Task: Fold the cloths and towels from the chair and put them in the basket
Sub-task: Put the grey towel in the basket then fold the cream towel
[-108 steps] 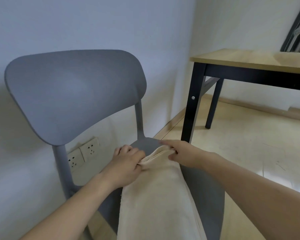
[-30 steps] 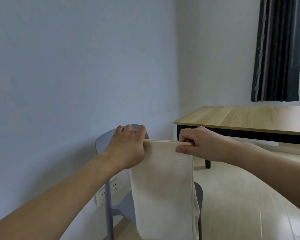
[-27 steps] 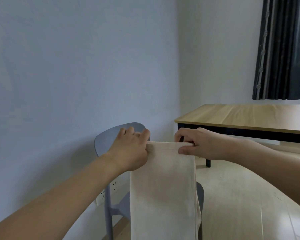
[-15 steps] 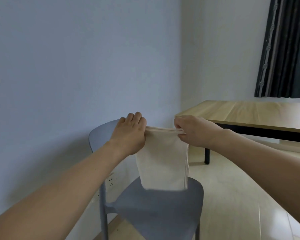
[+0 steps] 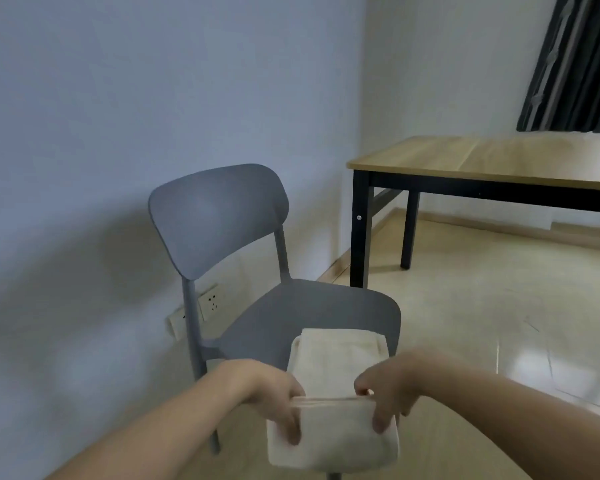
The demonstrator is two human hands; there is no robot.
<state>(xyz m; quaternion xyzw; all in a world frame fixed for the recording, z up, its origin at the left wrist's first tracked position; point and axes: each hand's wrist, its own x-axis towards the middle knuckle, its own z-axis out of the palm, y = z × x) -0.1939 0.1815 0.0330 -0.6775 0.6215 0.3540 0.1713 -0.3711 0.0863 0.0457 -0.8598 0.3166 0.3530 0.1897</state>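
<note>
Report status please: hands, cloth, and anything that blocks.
Left hand and right hand both pinch the top edge of the beige cloth. Cloth folded over, far part draped on grey chair seat. No basket in view; nothing blocks.

A grey plastic chair [image 5: 291,306] is seen standing on the pale, glossy floor [image 5: 499,323], its back toward the wall. On the front part of its seat a cream towel [image 5: 336,355] is laid, folded over on itself, with its near portion hanging past the seat's front edge. Farther back to the right, a wooden tabletop [image 5: 482,157] is carried on black legs that are set on the same floor; nothing is seen on its visible part.
</note>
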